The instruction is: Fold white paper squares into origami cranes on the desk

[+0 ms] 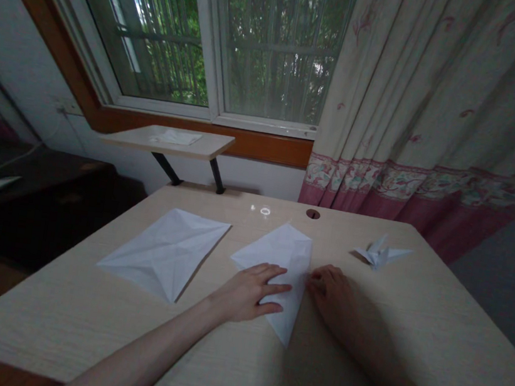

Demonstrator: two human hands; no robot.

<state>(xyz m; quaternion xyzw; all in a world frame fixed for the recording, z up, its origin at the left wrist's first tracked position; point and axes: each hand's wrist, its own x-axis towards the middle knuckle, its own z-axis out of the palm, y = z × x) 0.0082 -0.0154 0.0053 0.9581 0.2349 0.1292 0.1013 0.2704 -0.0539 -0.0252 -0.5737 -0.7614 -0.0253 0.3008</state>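
White creased paper (284, 260) lies under the open left hand (249, 293); the curled right hand (329, 294) rests at its edge.

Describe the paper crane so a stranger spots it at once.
Start at the pale wood-grain desk beside the floral curtain. Near its far right edge sits a small white origami crane. Unlike the flat creased white paper sheets, it stands raised.

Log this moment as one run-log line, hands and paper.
left hand: flat on folded white paper sheet | right hand: at its right edge | nearby: creased white paper sheet; white paper origami crane | surface: pale wooden desk
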